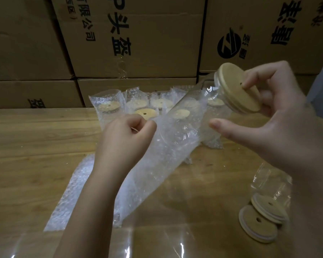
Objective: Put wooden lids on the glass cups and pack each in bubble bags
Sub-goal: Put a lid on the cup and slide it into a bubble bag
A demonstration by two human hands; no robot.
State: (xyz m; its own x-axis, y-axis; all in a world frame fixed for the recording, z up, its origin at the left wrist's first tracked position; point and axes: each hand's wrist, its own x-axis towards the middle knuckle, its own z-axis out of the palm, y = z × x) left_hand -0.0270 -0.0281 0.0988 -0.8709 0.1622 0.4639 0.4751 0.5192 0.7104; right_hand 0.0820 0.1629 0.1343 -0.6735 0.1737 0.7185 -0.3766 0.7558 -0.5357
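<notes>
Packing is well under way. At the far side of the table [35, 138], in front of stacked boxes [138, 43], stand several packed cups [108, 107], each lidded and inside its own bubble bag. I count at least five, though the hands and the raised bag hide part of the group.

One more is in hand. A cup [215, 107] already wears its lid [239, 88] and is held tilted above the table, base down-left, with its body inside the mouth of a bag [157, 155]. The lid end is not yet in. That step looks about half done; the cup has yet to go fully in.

More remains. Near right lie two loose lids [258, 223], one overlapping the other, touching a bare cup [272, 181] with no lid on it. Spare bags [73, 185] lie flat near left.

The left hand [125, 138] is curled almost into a fist, thumb and fingers pinching the bag's edge beside the mouth and holding it up.

The right hand [268, 116] holds the cup by the lid. One fingertip presses the lid's top beside the hole, and the other fingers curl under the rim on the right. The thumb stretches out straight towards the left, below the glass; whether it touches the bag I cannot tell.
</notes>
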